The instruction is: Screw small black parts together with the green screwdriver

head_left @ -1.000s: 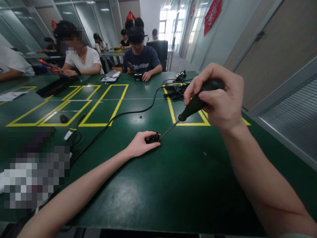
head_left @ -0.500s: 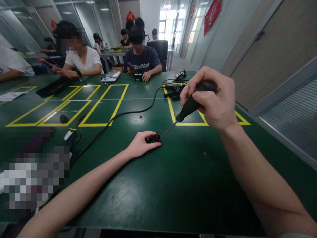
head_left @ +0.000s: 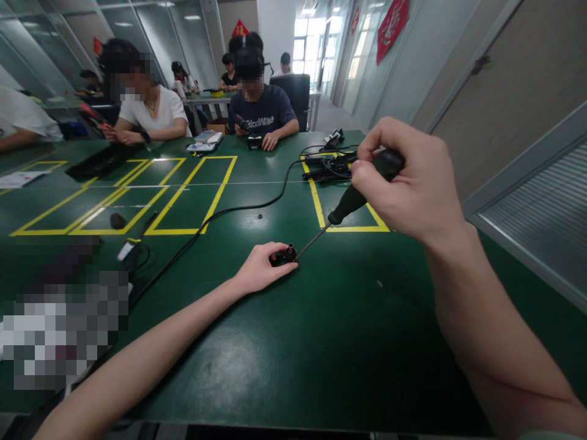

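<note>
Between the thumb and fingers of my left hand point(head_left: 261, 269) is a small black part point(head_left: 288, 253) with a short round metal-rimmed post sticking up; my hand hides some of it. It rests at the green tabletop point(head_left: 293, 342). My right hand point(head_left: 408, 174) is closed around the dark handle of a screwdriver point(head_left: 349, 203). The screwdriver slants down to the left, and its thin shaft ends at the right side of the black part. The exact contact at the tip is too small to make out.
A black cable point(head_left: 220, 212) runs across the table to my left. Black parts and cables point(head_left: 328, 170) lie inside a yellow-taped area behind my right hand. A small dark lump point(head_left: 118, 220) sits at the left. Across the table, a person in a dark shirt point(head_left: 263, 113) handles a black box point(head_left: 254, 142).
My right hand has turned on the screwdriver handle, its fingers and wrist shifting to the right. The shaft stays at the black part, and my left hand keeps its place.
</note>
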Available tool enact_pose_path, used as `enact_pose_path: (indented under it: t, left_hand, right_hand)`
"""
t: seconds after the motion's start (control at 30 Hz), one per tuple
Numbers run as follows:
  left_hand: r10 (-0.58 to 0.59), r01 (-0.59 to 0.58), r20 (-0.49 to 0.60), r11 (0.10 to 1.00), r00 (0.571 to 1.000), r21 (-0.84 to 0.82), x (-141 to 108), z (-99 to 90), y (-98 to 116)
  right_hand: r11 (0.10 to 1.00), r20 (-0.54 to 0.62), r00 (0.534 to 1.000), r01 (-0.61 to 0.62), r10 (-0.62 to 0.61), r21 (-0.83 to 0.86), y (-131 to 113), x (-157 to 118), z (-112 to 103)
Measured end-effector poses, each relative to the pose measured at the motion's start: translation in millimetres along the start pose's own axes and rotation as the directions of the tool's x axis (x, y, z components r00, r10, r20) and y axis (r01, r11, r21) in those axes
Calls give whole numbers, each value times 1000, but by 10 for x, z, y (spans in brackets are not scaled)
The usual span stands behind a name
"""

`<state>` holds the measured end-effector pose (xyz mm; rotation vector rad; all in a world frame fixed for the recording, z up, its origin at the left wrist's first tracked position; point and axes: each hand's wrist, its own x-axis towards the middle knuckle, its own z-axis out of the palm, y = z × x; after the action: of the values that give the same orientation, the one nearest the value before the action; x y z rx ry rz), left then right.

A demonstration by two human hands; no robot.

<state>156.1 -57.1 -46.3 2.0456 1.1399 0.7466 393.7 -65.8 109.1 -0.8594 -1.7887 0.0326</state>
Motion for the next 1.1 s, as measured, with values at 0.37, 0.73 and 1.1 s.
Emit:
enact_pose_path:
  t: [0.37,0.73,1.1]
  left_hand:
    - [10,-10,-14,1000,1000,-1,-1,7,-5]
    - [6,-6,-13,1000,1000,2,-3,5,-6]
    - [8,-9,-14,1000,1000,-7,-1,12,-26]
  right_hand:
    - [999,66,997,-38,40,-33,-124,-9,-27]
    - [998,125,992,-12,19,-56,-188,-19,-32]
    - [990,105,994,11,4,-140,-179,-30,-64]
